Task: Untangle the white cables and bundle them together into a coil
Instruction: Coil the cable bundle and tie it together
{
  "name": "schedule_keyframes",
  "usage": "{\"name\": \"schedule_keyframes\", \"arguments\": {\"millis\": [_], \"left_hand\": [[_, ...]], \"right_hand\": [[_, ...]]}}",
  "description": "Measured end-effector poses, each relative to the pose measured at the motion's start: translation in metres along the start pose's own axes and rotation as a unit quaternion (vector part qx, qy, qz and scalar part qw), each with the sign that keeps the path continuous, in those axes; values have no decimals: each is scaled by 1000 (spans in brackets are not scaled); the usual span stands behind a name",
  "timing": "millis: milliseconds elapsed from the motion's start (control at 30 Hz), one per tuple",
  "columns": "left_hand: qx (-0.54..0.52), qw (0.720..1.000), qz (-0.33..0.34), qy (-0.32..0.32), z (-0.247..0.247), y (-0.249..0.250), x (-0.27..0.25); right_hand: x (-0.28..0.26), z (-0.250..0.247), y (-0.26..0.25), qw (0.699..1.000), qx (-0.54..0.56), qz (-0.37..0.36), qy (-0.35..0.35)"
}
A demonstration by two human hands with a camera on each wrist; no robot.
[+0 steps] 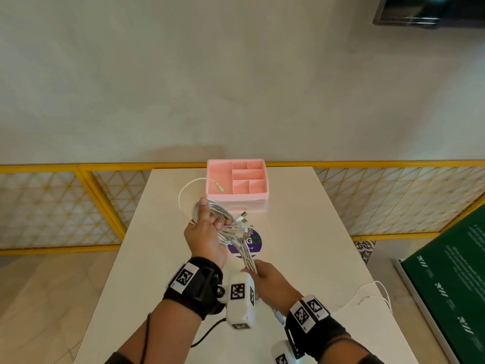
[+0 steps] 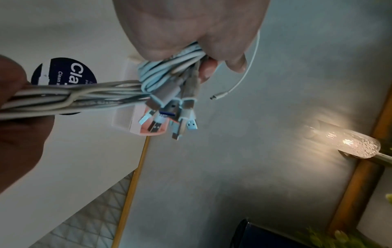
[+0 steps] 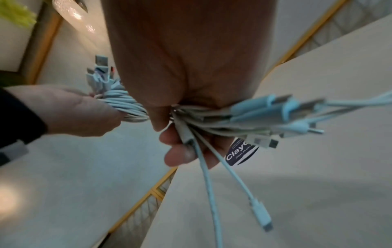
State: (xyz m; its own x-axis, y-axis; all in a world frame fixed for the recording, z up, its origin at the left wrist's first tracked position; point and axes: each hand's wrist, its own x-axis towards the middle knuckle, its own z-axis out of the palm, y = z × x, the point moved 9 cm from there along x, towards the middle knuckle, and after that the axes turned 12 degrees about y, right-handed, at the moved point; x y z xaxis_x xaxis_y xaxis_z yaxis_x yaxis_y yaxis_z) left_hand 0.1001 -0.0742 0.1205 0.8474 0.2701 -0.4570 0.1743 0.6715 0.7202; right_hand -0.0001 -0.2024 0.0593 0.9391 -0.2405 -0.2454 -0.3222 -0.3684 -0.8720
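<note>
Above the white table (image 1: 301,232) my left hand (image 1: 207,227) grips the looped part of a bundle of white cables (image 1: 223,219), with several USB plugs (image 1: 244,222) sticking out to its right. The same loops (image 2: 167,70) and plugs (image 2: 169,115) show under the fingers in the left wrist view. From there the strands run down to my right hand (image 1: 267,279), which grips them (image 3: 203,115) in a fist, loose plug ends (image 3: 263,216) hanging past it. One thin cable (image 1: 183,190) arcs out, its plug (image 1: 220,187) over the pink organizer.
A pink compartment organizer (image 1: 237,183) stands at the table's far edge. A round purple sticker (image 1: 249,244) lies on the tabletop under the cables. Another thin white cord (image 1: 372,295) lies near the right edge. Yellow mesh railing (image 1: 78,200) flanks the table; a green board (image 1: 446,285) stands right.
</note>
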Motion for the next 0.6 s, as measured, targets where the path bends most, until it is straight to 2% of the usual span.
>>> {"name": "schedule_keyframes", "arguments": {"millis": [100,167,233,300,400,467,600], "left_hand": [[33,998,-2,50,-15,-8,10],[71,994,1,84,-24,-14,16],[111,988,12,106,-31,-18,19],[156,981,29,111,-38,-26,21],[198,975,72,78,-41,-34,17],[226,968,99,49,-40,-35,13],[291,941,167,-45,-31,-36,6]], "right_hand": [[-1,6,7,993,-110,-22,-19],[-4,18,10,971,-226,-56,-54],[-10,28,9,951,-287,-78,-88],[-16,34,1,929,-333,-106,-124],[-19,33,-15,888,-403,-143,-171],[-18,27,-26,887,-399,-136,-188],[-8,10,-39,935,-285,-54,-202]]}}
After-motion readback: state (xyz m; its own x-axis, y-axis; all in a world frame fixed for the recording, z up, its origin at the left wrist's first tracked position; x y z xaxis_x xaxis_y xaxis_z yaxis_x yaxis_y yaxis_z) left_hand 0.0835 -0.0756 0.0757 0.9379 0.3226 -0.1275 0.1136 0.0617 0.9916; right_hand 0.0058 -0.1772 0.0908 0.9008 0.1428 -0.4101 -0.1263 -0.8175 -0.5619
